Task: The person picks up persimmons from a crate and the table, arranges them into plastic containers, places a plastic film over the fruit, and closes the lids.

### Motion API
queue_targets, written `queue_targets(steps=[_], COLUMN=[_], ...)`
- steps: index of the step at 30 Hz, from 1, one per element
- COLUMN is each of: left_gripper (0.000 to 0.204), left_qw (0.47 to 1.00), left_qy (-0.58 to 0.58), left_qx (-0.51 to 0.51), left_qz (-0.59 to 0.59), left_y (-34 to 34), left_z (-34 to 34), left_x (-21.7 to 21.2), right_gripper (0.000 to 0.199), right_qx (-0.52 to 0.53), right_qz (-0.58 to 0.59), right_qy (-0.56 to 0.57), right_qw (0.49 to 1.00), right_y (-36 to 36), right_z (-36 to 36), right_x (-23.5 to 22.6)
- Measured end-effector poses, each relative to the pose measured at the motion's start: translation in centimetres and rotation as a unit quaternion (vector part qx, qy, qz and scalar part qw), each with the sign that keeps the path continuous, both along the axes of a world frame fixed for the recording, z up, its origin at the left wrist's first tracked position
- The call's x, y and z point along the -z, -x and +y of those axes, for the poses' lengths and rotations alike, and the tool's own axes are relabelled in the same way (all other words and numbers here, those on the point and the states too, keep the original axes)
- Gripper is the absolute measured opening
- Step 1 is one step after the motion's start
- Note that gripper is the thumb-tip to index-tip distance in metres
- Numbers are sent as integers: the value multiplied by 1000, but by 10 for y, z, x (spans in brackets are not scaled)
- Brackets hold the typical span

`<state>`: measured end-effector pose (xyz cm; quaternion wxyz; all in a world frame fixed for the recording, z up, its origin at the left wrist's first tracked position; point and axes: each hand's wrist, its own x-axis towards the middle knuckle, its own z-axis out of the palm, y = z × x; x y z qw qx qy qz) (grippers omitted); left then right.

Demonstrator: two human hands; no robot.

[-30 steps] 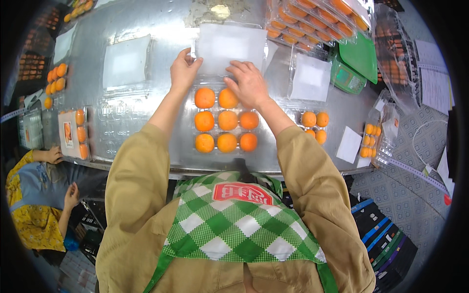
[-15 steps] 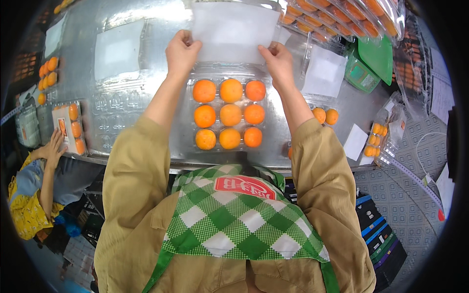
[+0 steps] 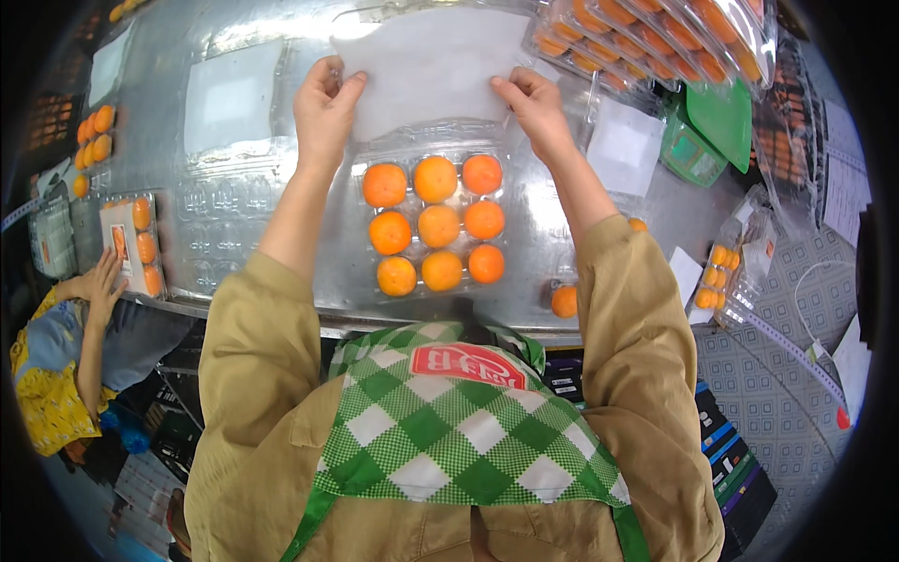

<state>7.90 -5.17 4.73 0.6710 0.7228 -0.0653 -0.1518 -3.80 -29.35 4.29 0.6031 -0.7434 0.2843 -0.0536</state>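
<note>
A clear plastic tray (image 3: 361, 267) lies in front of me, with round orange fruits (image 3: 439, 226) in three rows of three. Just beyond it, a thin white sheet (image 3: 426, 75) spans the gap between my hands. My left hand (image 3: 328, 105) pinches its left side between thumb and fingers. At the opposite side, my right hand (image 3: 537, 105) grips it the same way. The sheet's near edge hangs slightly wavy by the far row of fruits. Behind it, the tray's clear lid is mostly hidden.
Clear packs of orange fruit (image 3: 646, 37) are stacked at far right, near a green scale (image 3: 695, 145). To the left lies an open clear tray (image 3: 220, 211) with a white sheet (image 3: 229, 98). A co-worker's hands (image 3: 98, 281) rest by a fruit pack (image 3: 150, 245) at far left.
Both hands have shifted, the left one leftward, still holding the white sheet. The sheet is lower and nearer the fruits. The tray has turned slightly.
</note>
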Motion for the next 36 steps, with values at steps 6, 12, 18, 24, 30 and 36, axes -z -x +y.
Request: queue_targets(steps=[6, 12, 18, 24, 30, 36], left_gripper=[32, 46, 30, 29, 24, 26], left_qw=[957, 917, 982, 967, 957, 953], left_qy=[-99, -219, -144, -59, 45, 11], left_qx=[19, 142, 114, 54, 32, -29], left_qz=[-272, -301, -47, 243, 286, 303], left_y=[72, 155, 183, 168, 169, 174], left_z=[33, 103, 143, 115, 94, 89], left_x=[-30, -10, 1, -15, -45, -42], right_gripper=[29, 49, 34, 39, 36, 37], right_qx=[-100, -112, -9, 75, 90, 98], right_qz=[-182, -56, 27, 120, 106, 124], right_qy=[345, 391, -6, -144, -171, -238], right_qw=[915, 912, 1000, 979, 975, 958], right_y=[64, 161, 204, 179, 164, 167], right_z=[12, 57, 62, 70, 75, 74], right_x=[-29, -40, -13, -17, -42, -45])
